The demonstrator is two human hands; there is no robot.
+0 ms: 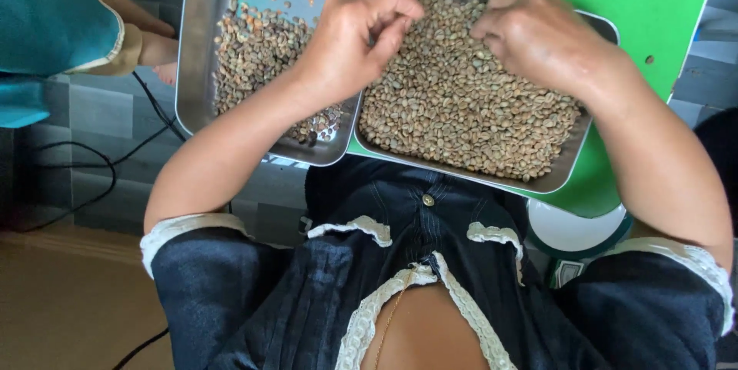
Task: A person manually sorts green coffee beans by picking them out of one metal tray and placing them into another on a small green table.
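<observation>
Pale green unroasted coffee beans (461, 108) fill the rectangular steel tray (573, 166) that rests on the bright green board (653, 1), just in front of the person. The left hand (357, 39) hovers at the near-left corner of this tray with fingers curled and thumb meeting the fingertips, as if pinching a bean or two; what is between them I cannot see. The right hand (538, 35) lies over the far side of the heap, fingers bent down into the beans. A second steel tray (196, 47), on the left, holds a thinner scatter of beans. Each bean looks small, light, hard and smooth, so it would probably slip and roll easily; a fingertip pinch suits single beans, a cupped palm suits many.
</observation>
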